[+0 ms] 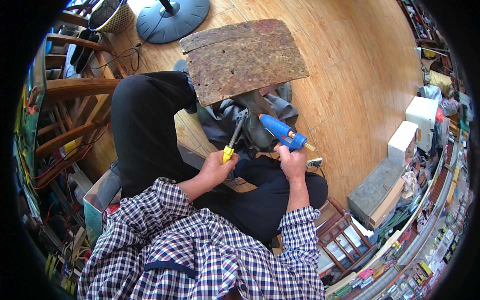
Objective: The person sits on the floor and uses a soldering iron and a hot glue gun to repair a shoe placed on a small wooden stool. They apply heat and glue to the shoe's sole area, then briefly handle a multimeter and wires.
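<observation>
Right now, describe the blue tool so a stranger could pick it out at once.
Start at the worn wooden board lying on the plank floor ahead of the seated person's knees. Just below its near edge, the right hand grips a glue gun, nozzle slanting up and left toward grey cloth. It is bright blue with an orange collar, unlike the yellow-handled metal tool in the left hand.

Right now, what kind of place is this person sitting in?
Probably a small repair workshop. The right hand holds a blue hot glue gun, the left hand a yellow-handled tool, beside a worn wooden board and crowded shelves.
</observation>
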`<state>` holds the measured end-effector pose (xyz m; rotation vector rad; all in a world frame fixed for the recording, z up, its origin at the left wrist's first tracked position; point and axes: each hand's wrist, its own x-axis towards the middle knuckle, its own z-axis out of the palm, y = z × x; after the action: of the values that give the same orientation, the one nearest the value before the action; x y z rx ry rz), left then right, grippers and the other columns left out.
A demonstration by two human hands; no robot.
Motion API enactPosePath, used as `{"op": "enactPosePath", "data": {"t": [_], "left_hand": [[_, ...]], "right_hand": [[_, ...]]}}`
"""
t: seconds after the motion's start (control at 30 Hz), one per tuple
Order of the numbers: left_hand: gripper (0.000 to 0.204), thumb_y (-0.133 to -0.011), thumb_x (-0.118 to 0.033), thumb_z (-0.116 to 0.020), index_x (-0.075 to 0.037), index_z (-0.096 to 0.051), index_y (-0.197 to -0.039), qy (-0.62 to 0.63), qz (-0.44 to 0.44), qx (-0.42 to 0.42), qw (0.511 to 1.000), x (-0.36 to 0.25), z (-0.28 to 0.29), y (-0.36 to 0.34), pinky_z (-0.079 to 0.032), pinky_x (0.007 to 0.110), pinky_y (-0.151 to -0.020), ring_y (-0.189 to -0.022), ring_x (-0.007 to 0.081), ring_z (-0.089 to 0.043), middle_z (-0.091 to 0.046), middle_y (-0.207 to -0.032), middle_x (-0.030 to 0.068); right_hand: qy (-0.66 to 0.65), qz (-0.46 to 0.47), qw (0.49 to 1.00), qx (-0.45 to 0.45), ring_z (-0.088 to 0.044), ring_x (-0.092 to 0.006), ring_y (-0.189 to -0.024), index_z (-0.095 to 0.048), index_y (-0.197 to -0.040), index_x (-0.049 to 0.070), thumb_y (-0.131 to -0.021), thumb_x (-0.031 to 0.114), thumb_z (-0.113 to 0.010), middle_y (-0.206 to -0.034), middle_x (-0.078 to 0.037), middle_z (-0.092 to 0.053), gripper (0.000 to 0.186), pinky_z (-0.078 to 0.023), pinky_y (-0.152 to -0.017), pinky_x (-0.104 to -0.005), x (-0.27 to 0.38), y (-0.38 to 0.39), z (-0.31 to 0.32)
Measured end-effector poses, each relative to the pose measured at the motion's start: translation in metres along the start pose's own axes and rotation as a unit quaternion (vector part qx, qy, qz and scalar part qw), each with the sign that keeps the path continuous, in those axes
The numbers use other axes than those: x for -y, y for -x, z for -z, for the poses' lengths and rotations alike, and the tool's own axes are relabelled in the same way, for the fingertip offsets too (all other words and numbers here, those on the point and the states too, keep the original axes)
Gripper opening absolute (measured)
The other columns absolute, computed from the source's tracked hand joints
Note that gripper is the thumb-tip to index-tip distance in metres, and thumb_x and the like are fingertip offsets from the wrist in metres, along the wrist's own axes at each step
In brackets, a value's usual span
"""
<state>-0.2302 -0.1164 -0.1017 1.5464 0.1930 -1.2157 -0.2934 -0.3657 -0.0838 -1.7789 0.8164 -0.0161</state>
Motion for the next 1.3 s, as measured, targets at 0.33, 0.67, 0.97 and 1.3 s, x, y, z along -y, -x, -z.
{"op": "enactPosePath", "data": {"t": [0.33, 0.67, 0.97, 1.3], "left_hand": [[0.018, -0.104, -0.014, -0.066, 0.002, -0.07, -0.114, -0.012, 0.003, 0.006, 1.0, 0.002, 0.001, -0.002, -0.051, 0.028, -0.075, -0.084, 0.011, -0.062, -0.066, -0.092, 0.0021], [0.017, -0.104, -0.013, -0.065, 0.002, -0.071, -0.111, -0.012, -0.004, -0.001, 1.0, -0.001, 0.0, 0.001, -0.051, 0.028, -0.076, -0.083, 0.0109, -0.062, -0.066, -0.09, 0.0019], [0.017, -0.104, -0.012, -0.065, 0.003, -0.071, -0.111, -0.002, 0.002, -0.005, 1.0, -0.003, 0.0, 0.001, -0.052, 0.029, -0.077, -0.083, 0.0114, -0.062, -0.067, -0.091, 0.0024], [0.019, -0.104, -0.013, -0.066, 0.003, -0.072, -0.112, -0.006, 0.016, -0.006, 1.0, 0.003, 0.0, -0.002, -0.052, 0.029, -0.077, -0.083, 0.0121, -0.063, -0.068, -0.091, 0.0032]], "right_hand": [[0.001, 0.011, 1.0, -0.019, -0.065, -0.0101, -0.065, -0.072, -0.089, -0.001, -0.084, 0.006, -0.061, -0.079, -0.004, -0.073, 0.014, -0.052, -0.059, -0.0273, -0.01, -0.004, 0.002], [-0.013, 0.015, 1.0, -0.019, -0.065, -0.0113, -0.067, -0.072, -0.091, -0.002, -0.084, 0.006, -0.062, -0.079, -0.005, -0.073, 0.014, -0.052, -0.063, -0.0286, -0.004, -0.005, -0.002], [0.002, 0.022, 1.0, -0.018, -0.065, -0.0107, -0.066, -0.074, -0.091, -0.002, -0.084, 0.006, -0.062, -0.08, -0.005, -0.074, 0.016, -0.051, -0.061, -0.0281, -0.002, -0.012, -0.008], [0.002, 0.012, 1.0, -0.019, -0.064, -0.0105, -0.064, -0.074, -0.086, -0.001, -0.084, 0.006, -0.062, -0.076, -0.004, -0.073, 0.014, -0.05, -0.059, -0.0282, 0.002, -0.013, -0.012]]}}
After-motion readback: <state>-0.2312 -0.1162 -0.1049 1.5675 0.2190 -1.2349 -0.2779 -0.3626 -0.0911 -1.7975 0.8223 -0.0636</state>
